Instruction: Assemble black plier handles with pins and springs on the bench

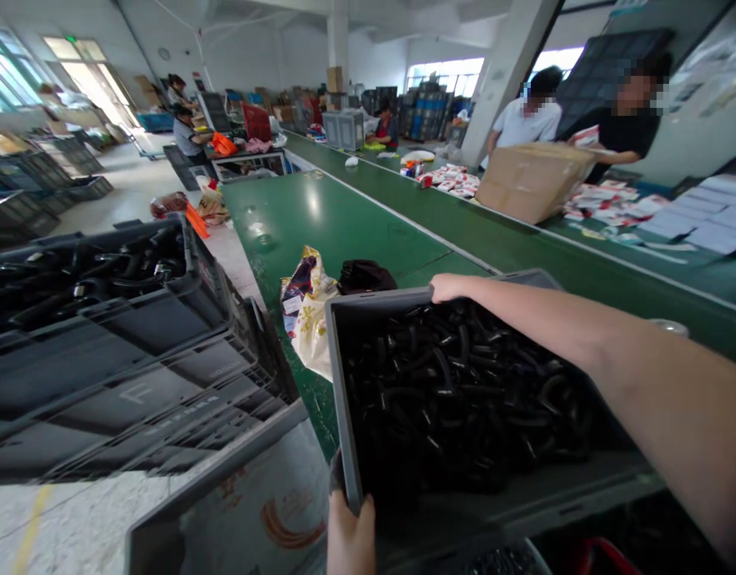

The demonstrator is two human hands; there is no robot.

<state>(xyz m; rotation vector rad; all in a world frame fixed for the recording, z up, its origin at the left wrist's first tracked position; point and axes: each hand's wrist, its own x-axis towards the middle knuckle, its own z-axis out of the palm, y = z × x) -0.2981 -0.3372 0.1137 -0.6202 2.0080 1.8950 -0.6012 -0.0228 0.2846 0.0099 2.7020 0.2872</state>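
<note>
A grey plastic crate [339,375] full of several black curved rubber hoses [457,391] rests on the green table in front of me. My left hand [350,533] grips the crate's near left corner, thumb over the rim. My right hand [449,287] reaches across the crate and its fingers curl over the far rim. Both hands are closed on the crate.
Stacked dark crates [116,351] with more black parts stand at the left. A printed plastic bag [305,307] and a black cloth [365,276] lie beyond the crate. A cardboard box [532,180] and two people are across the green table [356,224]. More workers are far back.
</note>
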